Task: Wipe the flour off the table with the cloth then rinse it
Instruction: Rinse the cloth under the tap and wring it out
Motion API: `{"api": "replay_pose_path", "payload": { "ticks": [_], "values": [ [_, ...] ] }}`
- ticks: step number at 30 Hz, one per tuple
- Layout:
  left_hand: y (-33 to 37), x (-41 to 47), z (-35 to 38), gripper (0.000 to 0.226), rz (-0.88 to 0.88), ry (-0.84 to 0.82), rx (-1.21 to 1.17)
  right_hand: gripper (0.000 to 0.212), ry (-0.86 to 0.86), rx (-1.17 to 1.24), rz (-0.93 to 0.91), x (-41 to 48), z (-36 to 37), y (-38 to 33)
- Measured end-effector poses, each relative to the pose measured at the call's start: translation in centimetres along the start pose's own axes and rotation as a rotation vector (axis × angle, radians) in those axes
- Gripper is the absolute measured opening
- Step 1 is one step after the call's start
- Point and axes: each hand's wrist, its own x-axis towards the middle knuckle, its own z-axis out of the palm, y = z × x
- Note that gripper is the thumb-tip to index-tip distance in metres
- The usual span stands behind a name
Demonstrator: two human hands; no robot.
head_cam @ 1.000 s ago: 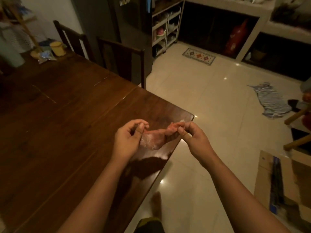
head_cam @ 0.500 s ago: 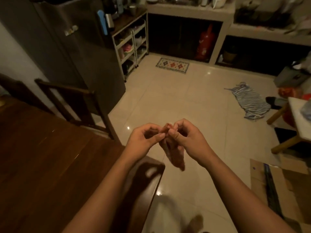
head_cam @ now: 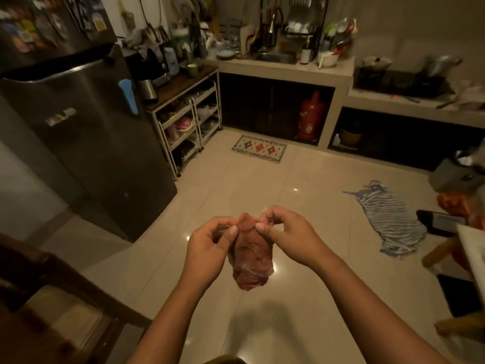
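The wooden table, seen under the hands half a second ago, is gone from view. Only a chair [head_cam: 52,271] is left at the lower left, and the kitchen is now faced squarely. The cloth [head_cam: 252,258] is held in the air over the floor [head_cam: 288,179], pinched at its top edge by the fingers of the left hand [head_cam: 210,245] and of the right hand [head_cam: 291,235]. Pale smears are seen near its lower edge. The wiping is judged done and the rinse next. The sink [head_cam: 275,57] is set in the far table [head_cam: 283,72], well apart; its contents cannot be told. White cups are kept in the rack [head_cam: 294,24] above it, and blurred items in the trolley [head_cam: 183,119].
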Motion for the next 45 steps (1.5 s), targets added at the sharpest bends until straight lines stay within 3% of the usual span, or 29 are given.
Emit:
{"api": "replay_pose_path", "payload": {
  "ticks": [4, 7, 11, 14, 20, 23, 27, 35, 39, 45],
  "values": [
    [0.6, 8.8, 1.8, 0.02, 0.041, -0.147, -0.002, 0.006, -0.033, 0.203, -0.014, 9.0, -2.3, 0.9],
    [0.6, 16.6, 2.6, 0.029, 0.068, -0.229, -0.008, 0.01, 0.008, 0.263, -0.004, 16.4, -3.2, 2.0],
    [0.8, 28.2, 4.4, 0.016, 0.027, -0.149, -0.033, 0.008, 0.117, 0.39, -0.005, 26.6, -5.1, 2.2],
    [1.6, 36.3, 6.2, 0.021, -0.031, -0.147, -0.069, 0.009, 0.168, 0.427, -0.009, 33.7, -7.4, 2.3],
    [3.2, 52.4, 11.0, 0.005, 0.049, -0.09, -0.038, 0.007, 0.312, 0.472, -0.036, 47.1, -13.2, 4.6],
    [3.6, 60.5, 14.6, 0.014, 0.138, -0.013, 0.04, 0.004, 0.375, 0.483, -0.062, 54.1, -16.9, 7.2],
    [4.2, 71.1, 19.5, 0.02, 0.184, 0.009, 0.12, 0.005, 0.334, 0.427, -0.071, 63.9, -22.5, 10.5],
    [5.5, 89.6, 24.8, 0.011, 0.118, -0.012, 0.038, 0.006, 0.198, 0.331, -0.074, 82.8, -33.0, 14.5],
    [5.0, 99.7, 26.0, 0.009, 0.125, -0.023, 0.014, 0.013, 0.106, 0.31, -0.091, 93.3, -35.2, 16.5],
    [3.5, 116.4, 26.8, 0.007, 0.128, -0.062, 0.008, 0.013, 0.142, 0.431, -0.038, 107.8, -36.6, 19.0]
  ]
}}
